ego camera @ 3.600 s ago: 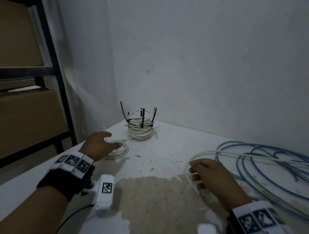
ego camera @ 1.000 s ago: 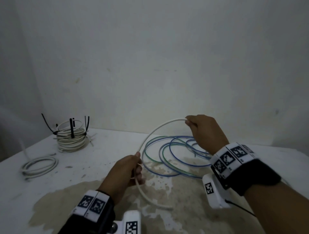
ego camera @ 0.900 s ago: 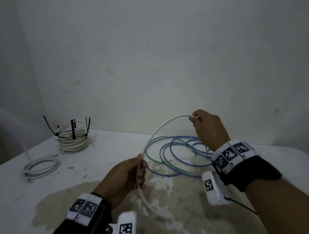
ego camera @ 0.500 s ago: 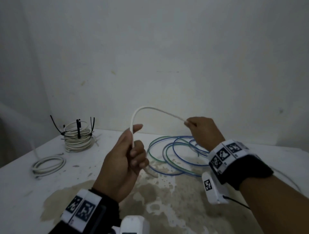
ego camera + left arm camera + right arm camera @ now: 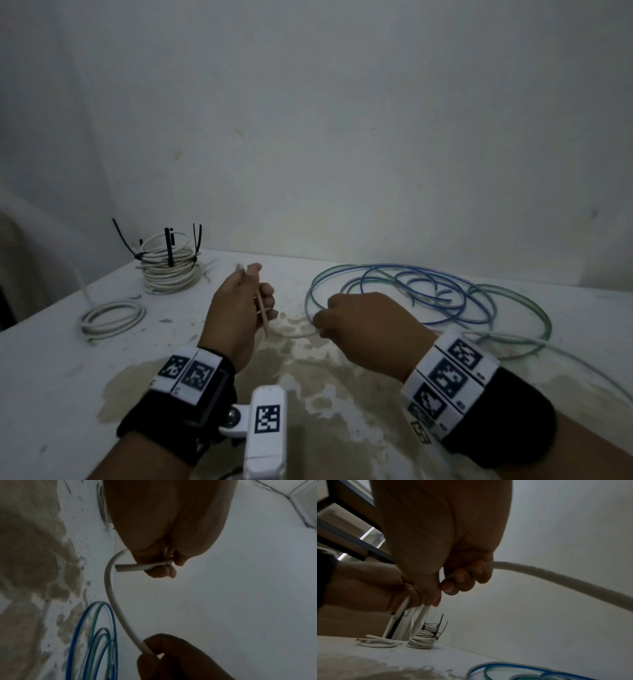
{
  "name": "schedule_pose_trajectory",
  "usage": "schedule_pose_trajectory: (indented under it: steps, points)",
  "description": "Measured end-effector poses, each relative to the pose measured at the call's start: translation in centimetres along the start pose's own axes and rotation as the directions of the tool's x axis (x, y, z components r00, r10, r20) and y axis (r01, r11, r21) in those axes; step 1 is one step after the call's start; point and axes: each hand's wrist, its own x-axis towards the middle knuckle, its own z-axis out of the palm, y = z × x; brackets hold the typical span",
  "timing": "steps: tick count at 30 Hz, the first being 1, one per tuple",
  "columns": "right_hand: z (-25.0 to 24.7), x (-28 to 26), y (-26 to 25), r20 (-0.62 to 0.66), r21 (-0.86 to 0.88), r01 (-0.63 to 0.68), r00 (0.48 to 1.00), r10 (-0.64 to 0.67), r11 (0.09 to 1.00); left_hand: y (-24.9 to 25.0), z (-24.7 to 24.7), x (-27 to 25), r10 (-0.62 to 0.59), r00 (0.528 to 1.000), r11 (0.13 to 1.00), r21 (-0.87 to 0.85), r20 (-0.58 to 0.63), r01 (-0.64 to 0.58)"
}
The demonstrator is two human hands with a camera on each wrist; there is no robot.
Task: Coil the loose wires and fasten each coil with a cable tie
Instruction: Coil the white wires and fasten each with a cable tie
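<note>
White wire (image 5: 294, 335) is gripped near its end by left hand (image 5: 236, 308) and further along by right hand (image 5: 370, 329) — held above tabletop (image 5: 51, 359), tied coils (image 5: 168, 270) behind.

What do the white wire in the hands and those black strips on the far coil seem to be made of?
White wire: apparently a smooth matte plastic jacket; it bends in an even curve between the left hand and right hand. Its core is not visible.

Black strips: probably stiff plastic cable ties; their thin tails stand upright from the coil.
</note>
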Motion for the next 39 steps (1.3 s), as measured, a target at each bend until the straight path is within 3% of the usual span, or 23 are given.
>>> schedule_pose_trajectory:
  steps: [6,11,14,17,21,26,28,33,37,39]
  points:
    - [-0.8,-0.6,-1.8,-0.028,-0.003,0.109,0.994,-0.109,0.994,-0.6,-0.3,-0.5,-0.079,0.995,0.994,0.077,0.064,0.074]
    - [-2.3,-0.5,-1.4,-0.179,0.069,0.156,0.974,-0.142,0.985,-0.3,-0.3,-1.7,-0.079,0.974,0.927,0.375,0.213,-0.008]
    - [-3.2,0.0,-0.6,-0.208,0.161,0.127,0.974,-0.092,0.979,0.2,-0.1,-2.4,-0.111,0.948,0.9,0.435,0.297,-0.031]
    - [-3.3,0.2,0.7,-0.3,0.217,0.084,0.954,-0.015,0.973,0.6,0.1,-3.1,-0.219,0.9,0.936,0.342,0.376,0.085]
    - [-2.0,0.1,2.9,-0.356,0.379,-0.037,0.916,0.182,0.925,1.1,0.4,-3.9,-0.296,0.827,0.949,0.248,0.478,0.195]
    - [0.1,-1.0,5.2,-0.459,0.498,-0.124,0.802,0.382,0.858,2.0,0.5,-4.3,-0.379,0.736,0.896,0.024,0.561,0.443]
    - [0.7,-1.7,5.4,-0.433,0.589,-0.166,0.762,0.482,0.791,2.5,0.4,-4.4,-0.376,0.726,0.873,-0.043,0.576,0.486]
    - [1.9,-2.8,4.4,-0.304,0.628,-0.238,0.802,0.515,0.741,4.1,0.2,-4.4,-0.282,0.778,0.879,-0.174,0.561,0.444]
    - [1.9,-2.7,3.9,-0.325,0.561,-0.211,0.833,0.447,0.801,5.3,-1.1,-4.3,-0.225,0.713,0.849,-0.225,0.664,0.477]
    - [1.6,-2.4,4.2,-0.395,0.512,-0.17,0.824,0.406,0.842,5.8,-1.6,-4.7,-0.232,0.718,0.87,-0.189,0.657,0.455]
